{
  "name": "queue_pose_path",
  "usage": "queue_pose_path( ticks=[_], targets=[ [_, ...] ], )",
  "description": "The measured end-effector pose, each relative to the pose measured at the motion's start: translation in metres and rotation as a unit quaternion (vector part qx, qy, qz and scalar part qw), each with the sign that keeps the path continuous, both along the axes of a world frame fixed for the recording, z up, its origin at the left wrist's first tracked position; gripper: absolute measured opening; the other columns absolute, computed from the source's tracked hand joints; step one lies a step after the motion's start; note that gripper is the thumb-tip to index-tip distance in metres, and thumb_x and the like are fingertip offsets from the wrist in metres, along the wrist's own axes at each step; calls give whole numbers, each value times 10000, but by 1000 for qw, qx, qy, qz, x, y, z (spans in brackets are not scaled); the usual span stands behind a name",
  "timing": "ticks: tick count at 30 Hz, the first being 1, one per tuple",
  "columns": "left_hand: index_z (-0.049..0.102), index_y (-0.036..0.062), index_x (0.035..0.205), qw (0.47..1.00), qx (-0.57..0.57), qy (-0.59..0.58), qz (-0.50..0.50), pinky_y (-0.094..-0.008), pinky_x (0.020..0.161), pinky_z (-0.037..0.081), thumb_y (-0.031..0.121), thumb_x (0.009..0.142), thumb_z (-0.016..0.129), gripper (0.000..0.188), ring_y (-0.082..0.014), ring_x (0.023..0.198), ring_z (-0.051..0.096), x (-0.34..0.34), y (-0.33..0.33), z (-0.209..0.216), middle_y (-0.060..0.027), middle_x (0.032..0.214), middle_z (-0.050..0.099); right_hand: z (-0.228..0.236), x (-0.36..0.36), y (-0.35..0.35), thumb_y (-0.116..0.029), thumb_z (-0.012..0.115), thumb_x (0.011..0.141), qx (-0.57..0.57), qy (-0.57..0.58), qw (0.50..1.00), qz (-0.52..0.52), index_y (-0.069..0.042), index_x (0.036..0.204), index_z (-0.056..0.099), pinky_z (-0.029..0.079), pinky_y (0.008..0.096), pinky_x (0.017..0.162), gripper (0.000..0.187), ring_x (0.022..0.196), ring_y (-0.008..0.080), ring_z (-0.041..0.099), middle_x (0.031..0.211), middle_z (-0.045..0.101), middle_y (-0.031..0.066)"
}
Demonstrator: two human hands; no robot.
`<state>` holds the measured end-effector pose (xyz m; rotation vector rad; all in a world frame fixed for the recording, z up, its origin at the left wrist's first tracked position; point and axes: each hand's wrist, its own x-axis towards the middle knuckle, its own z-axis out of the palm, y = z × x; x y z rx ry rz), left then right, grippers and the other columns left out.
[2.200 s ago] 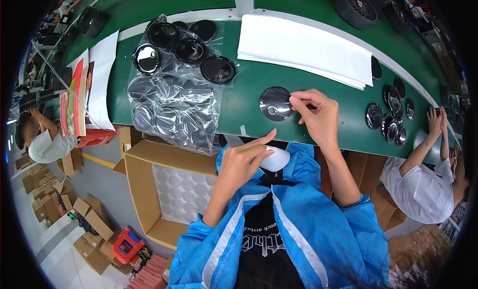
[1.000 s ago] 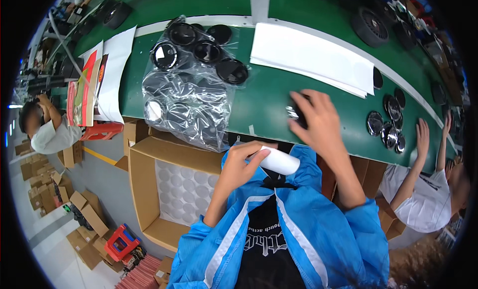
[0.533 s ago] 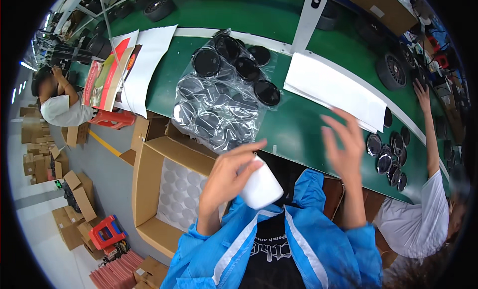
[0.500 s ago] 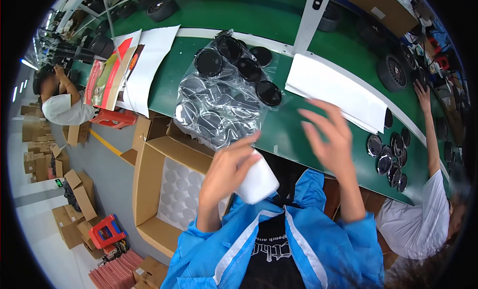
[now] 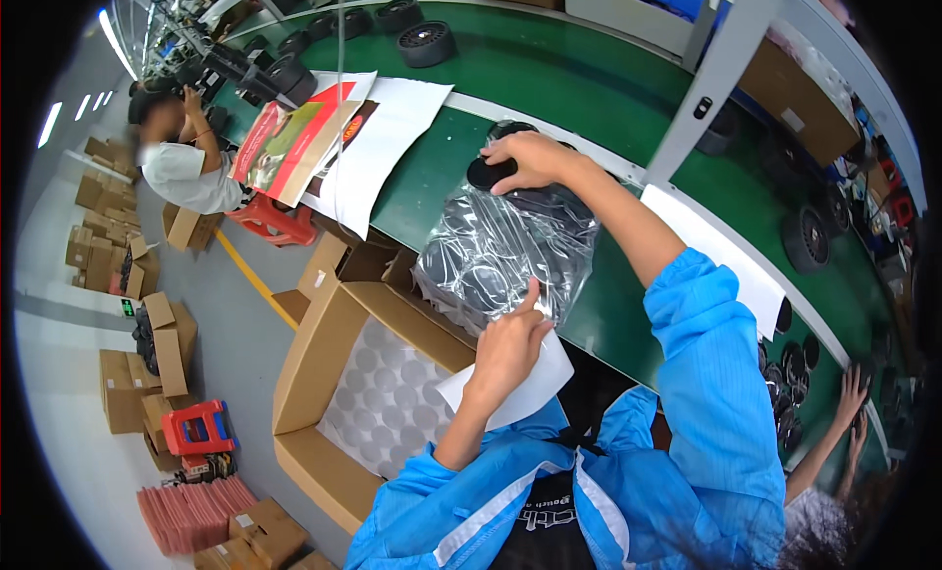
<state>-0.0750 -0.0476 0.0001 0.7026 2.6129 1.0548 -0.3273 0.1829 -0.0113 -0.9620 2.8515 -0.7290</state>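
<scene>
My right hand (image 5: 535,164) reaches to the far side of a heap of clear plastic bags and closes on a black round cap (image 5: 485,177). The bags (image 5: 491,261) hold several more such black discs and lie at the green bench's near edge. My left hand (image 5: 510,359) is at the near side of the bags, index finger stretched out over the plastic. Its other fingers are curled on a bent white sheet (image 5: 545,374), whose part under the palm is hidden. Below and left of that hand, an open carton (image 5: 306,359) shows round white pieces in rows inside.
Printed cardboard and white sheets (image 5: 407,129) lie at the bench's left. White paper (image 5: 706,241) lies right, beyond a metal post (image 5: 721,84). Wheels (image 5: 426,44) stand farther back. A co-worker's hands (image 5: 852,403) are at the right edge; another person (image 5: 182,168) sits left.
My right hand has moved left and away from me, onto a black cap. My left hand stays with the white sheet, nearer the bags. The view has turned, shifting the scene.
</scene>
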Motion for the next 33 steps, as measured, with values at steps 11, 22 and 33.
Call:
queue_pose_path(
  ticks=[11, 22, 33],
  targets=[
    [604, -50, 809, 999, 32, -29, 8, -542, 754, 565, 176, 1016, 736, 333, -492, 870, 711, 1, -2, 1, -133, 1574, 592, -13, 13, -18, -477, 759, 995, 15, 163, 986, 17, 24, 1171, 801, 537, 481, 1139, 533, 1397, 400, 633, 1419, 728, 217],
    [624, -33, 831, 999, 34, 6, 26, -554, 725, 579, 182, 1034, 709, 308, -487, 822, 726, 7, -1, -15, -164, 1565, 596, 2, -57, 16, -332, 635, 1095, -357, 191, 854, -327, -21, 1000, 771, 600, 496, 752, 353, 830, 425, 753, 919, 761, 241],
    [637, -89, 833, 972, 208, 17, 107, -347, 727, 572, 16, 980, 735, 205, -278, 852, 787, 36, -43, 45, -228, 1471, 702, 24, 307, 34, -163, 708, 1088, -376, -83, 799, -461, 12, 1328, 706, 591, 289, 641, 297, 792, 110, 683, 930, 703, 14]
  ],
)
